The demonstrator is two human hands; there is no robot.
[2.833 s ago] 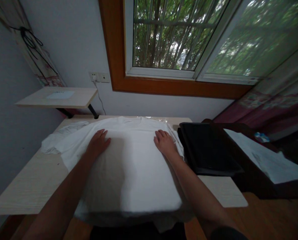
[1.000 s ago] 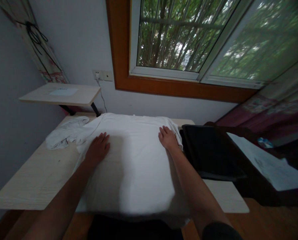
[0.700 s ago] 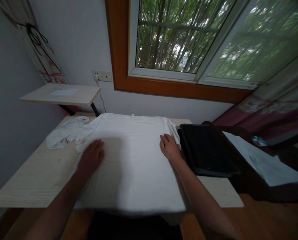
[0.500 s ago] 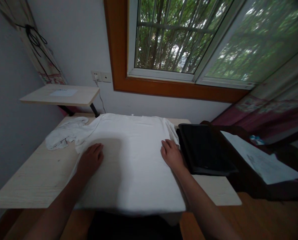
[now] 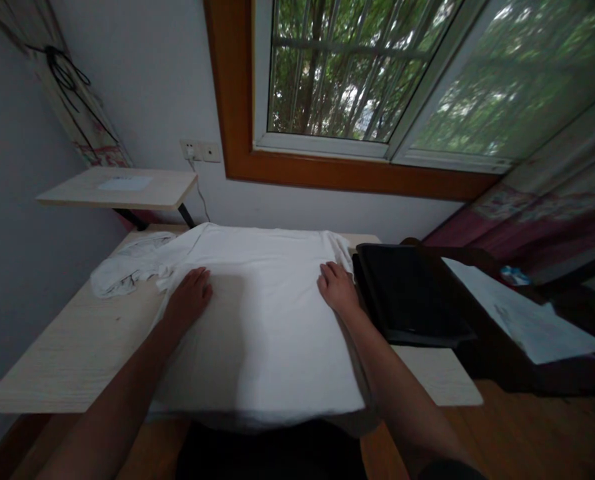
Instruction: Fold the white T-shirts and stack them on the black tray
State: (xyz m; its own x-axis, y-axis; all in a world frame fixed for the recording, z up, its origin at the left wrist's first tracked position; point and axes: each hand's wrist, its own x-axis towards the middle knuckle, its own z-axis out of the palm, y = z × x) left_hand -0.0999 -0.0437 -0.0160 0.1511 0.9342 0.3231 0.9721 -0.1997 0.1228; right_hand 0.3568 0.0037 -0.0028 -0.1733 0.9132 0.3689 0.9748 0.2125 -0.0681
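A white T-shirt (image 5: 277, 320) is spread over the pale wooden table in front of me, its hem hanging at the near edge. My left hand (image 5: 191, 293) lies palm down on its left side, fingers stretched forward on the fabric. On the right side, my right hand (image 5: 336, 285) rests the same way, close to the sleeve. Neither hand shows cloth gripped between its fingers. Small wrinkles run across the shirt near my right fingertips. Left of the shirt, a crumpled white cloth (image 5: 122, 270) sits close to the left sleeve.
A black flat case (image 5: 412, 293) lies right of the shirt. Beyond it, a paper sheet (image 5: 517, 310) is on a dark surface. At back left stands a raised shelf (image 5: 77, 190) with a paper on it. A cord hangs from the wall socket (image 5: 200, 151); a window is behind.
Both hands have slid a little forward, away from me, on the shirt. The cloth has shifted slightly with them, and its lower right edge sits further left.
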